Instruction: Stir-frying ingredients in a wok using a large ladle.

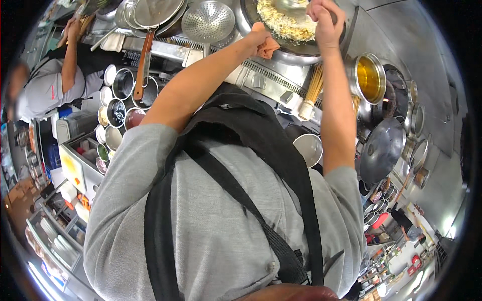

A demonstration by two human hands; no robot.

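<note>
At the top of the head view, a dark wok [296,51] holds loose fried rice [283,27] with yellow bits. My left hand [260,40] is closed around a folded orange cloth [268,47], pressed at the near left rim of the wok. My right hand [329,22] grips the handle of a ladle [292,4] from above, over the wok's right side. The ladle's rounded metal head is smeared by motion and lies over the rice. Part of its handle is hidden by my fingers.
Left of the wok lie a perforated skimmer [208,21] and a strainer [156,11]. A bamboo brush [314,90] and a pot of yellow oil [370,78] stand to the right. Several seasoning tins [123,83] sit at left, near a co-worker [52,88] in grey.
</note>
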